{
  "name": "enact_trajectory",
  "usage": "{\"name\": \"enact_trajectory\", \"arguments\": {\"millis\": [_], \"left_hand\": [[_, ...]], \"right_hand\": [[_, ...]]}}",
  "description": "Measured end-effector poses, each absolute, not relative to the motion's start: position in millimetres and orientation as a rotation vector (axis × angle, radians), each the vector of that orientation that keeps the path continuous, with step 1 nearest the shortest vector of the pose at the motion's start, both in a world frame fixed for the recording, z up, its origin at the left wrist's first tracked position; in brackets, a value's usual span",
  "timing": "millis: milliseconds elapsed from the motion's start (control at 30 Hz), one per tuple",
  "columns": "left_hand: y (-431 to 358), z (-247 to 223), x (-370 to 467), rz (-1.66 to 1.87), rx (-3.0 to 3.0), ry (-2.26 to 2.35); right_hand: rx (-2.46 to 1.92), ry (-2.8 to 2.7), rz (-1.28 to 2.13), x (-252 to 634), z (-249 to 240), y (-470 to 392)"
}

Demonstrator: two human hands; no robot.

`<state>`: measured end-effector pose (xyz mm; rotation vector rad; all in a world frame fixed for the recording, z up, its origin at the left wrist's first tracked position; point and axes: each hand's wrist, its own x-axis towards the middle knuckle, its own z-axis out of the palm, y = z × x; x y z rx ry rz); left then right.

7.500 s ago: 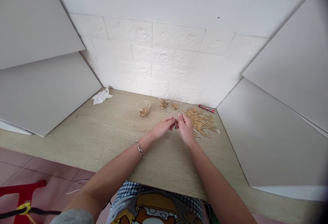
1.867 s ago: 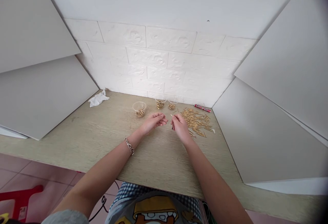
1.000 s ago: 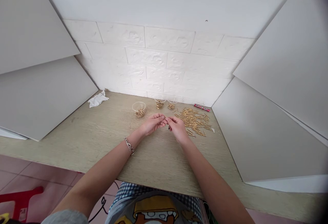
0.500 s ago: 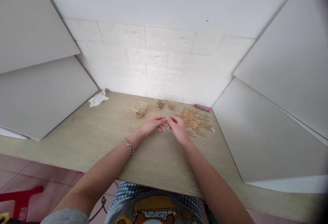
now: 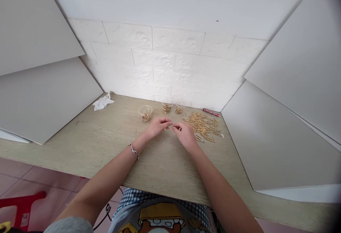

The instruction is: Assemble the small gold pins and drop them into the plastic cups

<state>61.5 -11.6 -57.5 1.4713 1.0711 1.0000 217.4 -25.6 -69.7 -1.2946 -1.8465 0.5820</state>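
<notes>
My left hand (image 5: 159, 126) and my right hand (image 5: 184, 133) meet fingertip to fingertip above the table. Both are pinched on a small brass-coloured pin (image 5: 172, 124), mostly covered by the fingers. Just right of my right hand lies a loose pile of thin brass-coloured pins (image 5: 200, 123). Beyond my left hand stands a clear plastic cup (image 5: 145, 110) with small brass pieces in it. Two more clear cups, one (image 5: 167, 107) fuller than the other (image 5: 179, 109), stand by the wall and also hold brass pieces.
A red tube-like pen (image 5: 210, 112) lies behind the pile. Crumpled white tissue (image 5: 103, 102) sits at the table's back left. Grey panels (image 5: 50, 98) (image 5: 282, 137) flank the wooden table (image 5: 87, 147), and a white brick-patterned wall (image 5: 162, 60) closes off the back.
My left fingers have curled in, and the two hands now pinch closer together at the small pin. The pile and the cups stay in place; the view has shifted slightly.
</notes>
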Motion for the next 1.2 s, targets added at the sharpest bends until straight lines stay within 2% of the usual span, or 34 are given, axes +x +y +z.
{"name": "enact_trajectory", "arguments": {"millis": [300,700,1200], "left_hand": [[-11,-61,60,0.854,1.476,1.022],[-16,-63,67,0.928,1.078,0.891],[-15,-67,69,0.932,1.023,0.833]], "right_hand": [[-1.285,-1.782,0.613,220,-67,-24],[-1.175,-1.746,0.633,219,-65,-26],[-1.183,-1.285,1.252,217,-61,-23]]}}
